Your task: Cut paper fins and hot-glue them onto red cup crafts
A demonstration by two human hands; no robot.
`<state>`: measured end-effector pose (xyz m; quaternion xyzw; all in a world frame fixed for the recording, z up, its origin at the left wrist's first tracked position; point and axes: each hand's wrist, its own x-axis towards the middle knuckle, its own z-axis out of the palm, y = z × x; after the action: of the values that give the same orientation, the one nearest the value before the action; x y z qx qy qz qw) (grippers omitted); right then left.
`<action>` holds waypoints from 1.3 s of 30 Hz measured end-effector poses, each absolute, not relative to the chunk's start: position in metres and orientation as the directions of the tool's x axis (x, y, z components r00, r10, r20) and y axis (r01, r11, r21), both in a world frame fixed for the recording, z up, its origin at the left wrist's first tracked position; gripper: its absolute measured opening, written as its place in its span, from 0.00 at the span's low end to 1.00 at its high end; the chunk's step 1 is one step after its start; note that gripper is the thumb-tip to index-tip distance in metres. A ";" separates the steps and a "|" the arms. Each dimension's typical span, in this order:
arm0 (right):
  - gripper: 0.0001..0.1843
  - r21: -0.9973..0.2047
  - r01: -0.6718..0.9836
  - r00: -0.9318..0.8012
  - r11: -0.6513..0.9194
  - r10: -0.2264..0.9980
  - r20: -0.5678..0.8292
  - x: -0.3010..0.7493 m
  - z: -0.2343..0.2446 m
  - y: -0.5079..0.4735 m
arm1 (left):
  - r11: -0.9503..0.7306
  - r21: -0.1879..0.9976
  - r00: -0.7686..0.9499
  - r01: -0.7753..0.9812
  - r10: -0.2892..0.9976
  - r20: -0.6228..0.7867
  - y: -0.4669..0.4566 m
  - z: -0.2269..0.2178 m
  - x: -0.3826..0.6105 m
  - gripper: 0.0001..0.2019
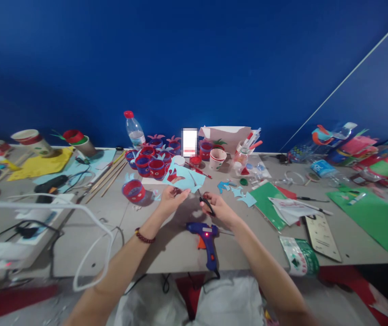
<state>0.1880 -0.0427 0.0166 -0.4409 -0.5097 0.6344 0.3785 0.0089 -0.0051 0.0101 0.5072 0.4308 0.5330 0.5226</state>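
Paper: light blue sheet (pixel 185 179), mid-bench (pixel 166 256), pinched in the closed left hand (pixel 171 199).
Scissors: black-handled scissors (pixel 204 200), fingers of the right hand (pixel 219 208) curled through the handles, blades at the sheet.
Cups: red-and-blue cups (pixel 151 164) clustered toward the far edge, contents unclear; lone cup (pixel 133 190) stands left of the hands.
Glue gun: one blue glue gun (pixel 208 240), near edge.

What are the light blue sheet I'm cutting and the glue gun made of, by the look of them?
Sheet: probably craft foam or thick paper, matte; it holds flat in the left hand. Glue gun: hard blue plastic, slightly glossy, with an orange trigger and a red light.
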 end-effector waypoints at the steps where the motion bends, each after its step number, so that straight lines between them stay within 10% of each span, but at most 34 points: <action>1: 0.25 -0.980 -0.031 -0.321 -0.194 0.931 -0.174 0.188 0.016 -0.043 | -0.082 0.989 0.063 -0.123 0.994 0.090 -0.005 0.010 0.009 0.13; 39: 0.24 -0.973 0.020 -0.329 -0.231 0.917 -0.225 0.186 0.016 -0.044 | -0.218 0.960 -0.087 -0.178 0.975 0.205 -0.001 0.023 0.005 0.12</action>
<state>0.1865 -0.0439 0.0161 -0.4594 -0.5098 0.6361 0.3527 0.0048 -0.0011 0.0229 0.4842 0.4114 0.6118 0.4711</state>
